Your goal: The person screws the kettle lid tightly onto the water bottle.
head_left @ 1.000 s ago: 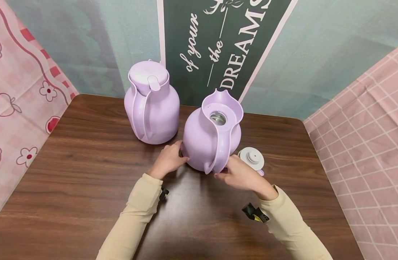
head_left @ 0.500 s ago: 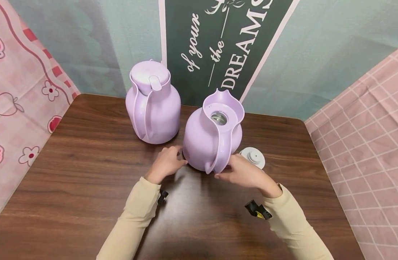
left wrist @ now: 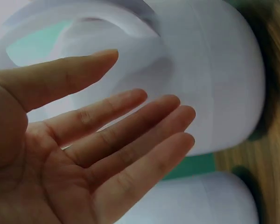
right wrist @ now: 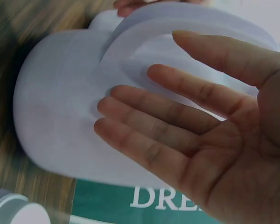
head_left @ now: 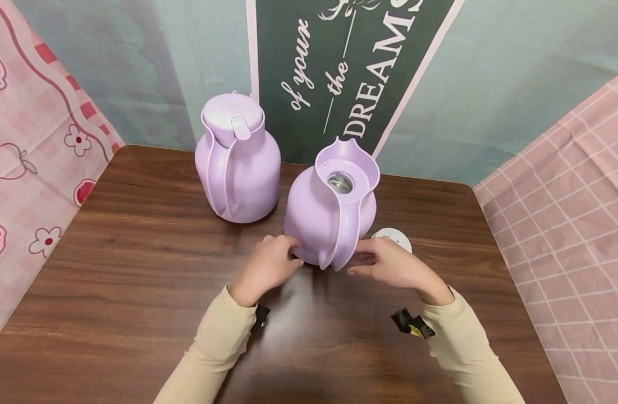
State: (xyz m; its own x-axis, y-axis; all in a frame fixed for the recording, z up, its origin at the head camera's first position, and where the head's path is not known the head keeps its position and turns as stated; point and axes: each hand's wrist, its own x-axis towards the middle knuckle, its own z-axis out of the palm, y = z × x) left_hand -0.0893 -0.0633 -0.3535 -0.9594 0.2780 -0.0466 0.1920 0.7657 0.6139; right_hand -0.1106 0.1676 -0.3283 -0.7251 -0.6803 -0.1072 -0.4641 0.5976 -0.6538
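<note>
A lilac vacuum jug (head_left: 309,213) stands upright on the table with its top uncovered, showing the silvery opening. Its handle (head_left: 346,230) faces the person. Close to its lower left side is my left hand (head_left: 272,264); in the left wrist view that hand (left wrist: 98,140) has extended, slightly bent fingers holding nothing. My right hand (head_left: 392,264) is beside the handle on the right. Its fingers (right wrist: 149,112) are loosely straight in the right wrist view, near the jug's wall; contact cannot be told. Partly behind this hand lies a white round lid (head_left: 397,237).
A second lilac vacuum jug (head_left: 243,174), lid on, stands at the back left. Both jugs are on a brown wooden table (head_left: 137,269). A green-grey cloth (head_left: 152,67) with a lettered dark panel hangs behind, and pink cloths (head_left: 566,224) hang at both sides.
My left hand has moved right and slightly in front of the jug's lower side. The right hand has drawn back a little to the right from the handle. The jug has hardly moved.
</note>
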